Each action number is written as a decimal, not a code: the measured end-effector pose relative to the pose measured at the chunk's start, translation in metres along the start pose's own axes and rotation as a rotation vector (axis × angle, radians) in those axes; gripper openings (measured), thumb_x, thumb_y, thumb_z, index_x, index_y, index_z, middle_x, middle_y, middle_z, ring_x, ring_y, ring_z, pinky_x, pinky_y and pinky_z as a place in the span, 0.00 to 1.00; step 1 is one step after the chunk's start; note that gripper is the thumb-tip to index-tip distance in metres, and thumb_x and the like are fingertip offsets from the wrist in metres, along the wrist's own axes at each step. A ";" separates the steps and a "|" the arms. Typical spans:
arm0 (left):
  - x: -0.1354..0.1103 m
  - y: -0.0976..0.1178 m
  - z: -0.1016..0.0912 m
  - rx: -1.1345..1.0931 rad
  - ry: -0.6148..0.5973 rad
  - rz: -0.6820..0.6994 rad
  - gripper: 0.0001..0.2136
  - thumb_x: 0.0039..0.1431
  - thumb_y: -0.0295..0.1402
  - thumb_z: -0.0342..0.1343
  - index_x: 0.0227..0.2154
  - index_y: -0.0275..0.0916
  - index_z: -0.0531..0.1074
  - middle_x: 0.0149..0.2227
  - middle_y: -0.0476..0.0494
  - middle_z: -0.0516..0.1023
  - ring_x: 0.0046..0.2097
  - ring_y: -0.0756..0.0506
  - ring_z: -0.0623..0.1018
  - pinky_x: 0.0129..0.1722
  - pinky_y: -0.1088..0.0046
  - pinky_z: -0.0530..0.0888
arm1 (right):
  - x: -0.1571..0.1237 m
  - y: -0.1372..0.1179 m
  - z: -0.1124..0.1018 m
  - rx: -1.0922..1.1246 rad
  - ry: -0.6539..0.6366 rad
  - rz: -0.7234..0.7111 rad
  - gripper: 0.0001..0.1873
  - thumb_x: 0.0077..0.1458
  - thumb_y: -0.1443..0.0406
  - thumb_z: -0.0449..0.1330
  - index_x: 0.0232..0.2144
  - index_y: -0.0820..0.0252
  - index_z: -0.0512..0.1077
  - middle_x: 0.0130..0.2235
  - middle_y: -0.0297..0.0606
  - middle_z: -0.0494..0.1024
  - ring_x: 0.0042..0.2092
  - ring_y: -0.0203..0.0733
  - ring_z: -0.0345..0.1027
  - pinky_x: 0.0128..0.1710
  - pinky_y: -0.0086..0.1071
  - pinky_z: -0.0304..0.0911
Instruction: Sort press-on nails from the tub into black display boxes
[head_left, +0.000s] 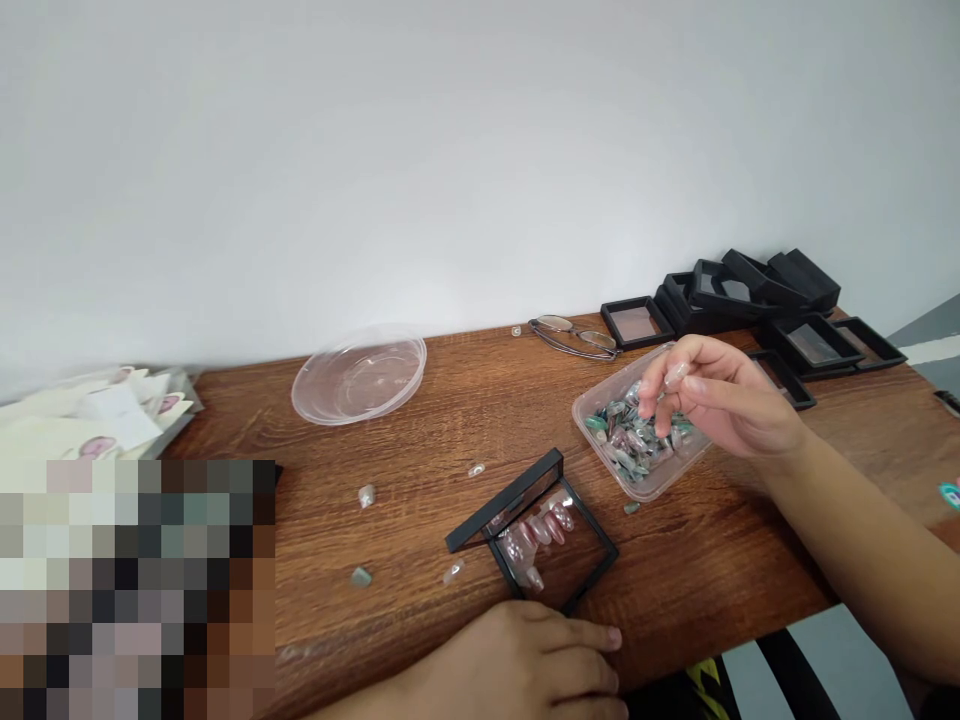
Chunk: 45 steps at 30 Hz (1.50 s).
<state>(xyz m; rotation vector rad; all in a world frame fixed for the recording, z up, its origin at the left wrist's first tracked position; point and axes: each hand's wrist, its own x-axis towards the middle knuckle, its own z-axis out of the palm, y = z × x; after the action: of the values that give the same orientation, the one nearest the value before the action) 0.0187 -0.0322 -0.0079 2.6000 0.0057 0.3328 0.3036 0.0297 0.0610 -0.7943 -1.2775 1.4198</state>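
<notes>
An open black display box [581, 575] lies near the front edge of the wooden table [420, 500], with a row of pink false nails [540, 530] inside it and its lid [504, 500] tilted up. My left hand [536, 660] rests on the table just in front of the box, fingers together and holding nothing I can see. My right hand [720, 395] hovers over a clear plastic tub [652, 485] full of several green and pink false nails [634, 445], its fingertips curled down into the pile.
A round clear plastic lid [360, 375] lies at the back. Eyeglasses [574, 337] lie beside a stack of black display boxes [757, 300] at back right. Loose nails [365, 495] are scattered on the wood. Papers [97, 415] sit far left, above a blurred patch.
</notes>
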 end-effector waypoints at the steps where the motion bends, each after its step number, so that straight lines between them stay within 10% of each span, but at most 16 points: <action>1: 0.001 0.000 0.000 -0.001 -0.003 -0.002 0.09 0.71 0.30 0.53 0.50 0.41 0.72 0.50 0.56 0.82 0.59 0.50 0.76 0.53 0.77 0.76 | 0.000 -0.001 0.001 0.003 0.005 0.006 0.09 0.54 0.59 0.69 0.31 0.57 0.75 0.35 0.37 0.80 0.34 0.38 0.76 0.27 0.29 0.74; 15: 0.000 0.001 0.000 0.005 0.006 -0.010 0.08 0.71 0.31 0.53 0.49 0.41 0.73 0.49 0.56 0.82 0.58 0.51 0.76 0.52 0.78 0.77 | -0.015 -0.014 0.020 -0.025 -0.031 -0.044 0.13 0.53 0.55 0.70 0.26 0.53 0.72 0.23 0.32 0.74 0.24 0.38 0.70 0.23 0.32 0.67; 22: 0.001 0.001 0.006 0.026 0.053 -0.003 0.07 0.71 0.31 0.52 0.48 0.42 0.73 0.47 0.56 0.83 0.58 0.51 0.76 0.52 0.78 0.76 | -0.001 -0.003 -0.015 -0.811 0.182 -0.079 0.06 0.57 0.61 0.65 0.31 0.57 0.76 0.27 0.34 0.77 0.27 0.35 0.67 0.26 0.30 0.60; 27: 0.001 0.002 0.007 0.059 0.082 0.018 0.08 0.73 0.30 0.49 0.47 0.41 0.73 0.46 0.56 0.83 0.57 0.51 0.77 0.49 0.78 0.76 | 0.003 0.006 -0.035 -1.446 0.087 0.059 0.07 0.56 0.60 0.62 0.35 0.56 0.78 0.26 0.33 0.76 0.26 0.36 0.64 0.26 0.31 0.51; 36: 0.001 0.002 0.007 0.085 0.087 0.027 0.08 0.73 0.31 0.49 0.47 0.41 0.73 0.46 0.57 0.83 0.56 0.51 0.77 0.45 0.76 0.77 | 0.005 0.010 -0.027 -1.260 -0.382 0.082 0.13 0.57 0.57 0.65 0.42 0.52 0.81 0.35 0.37 0.79 0.34 0.40 0.69 0.32 0.32 0.58; 45: 0.004 0.000 0.004 0.087 0.094 0.037 0.07 0.73 0.31 0.50 0.47 0.41 0.72 0.45 0.57 0.83 0.56 0.51 0.77 0.45 0.77 0.77 | 0.006 0.012 -0.022 -1.258 -0.344 0.128 0.07 0.55 0.63 0.65 0.36 0.56 0.82 0.28 0.34 0.75 0.30 0.37 0.65 0.30 0.30 0.55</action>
<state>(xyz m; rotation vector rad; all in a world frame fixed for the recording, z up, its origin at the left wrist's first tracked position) 0.0231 -0.0344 -0.0104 2.6707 0.0051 0.4777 0.3194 0.0431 0.0459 -1.4785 -2.4588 0.7137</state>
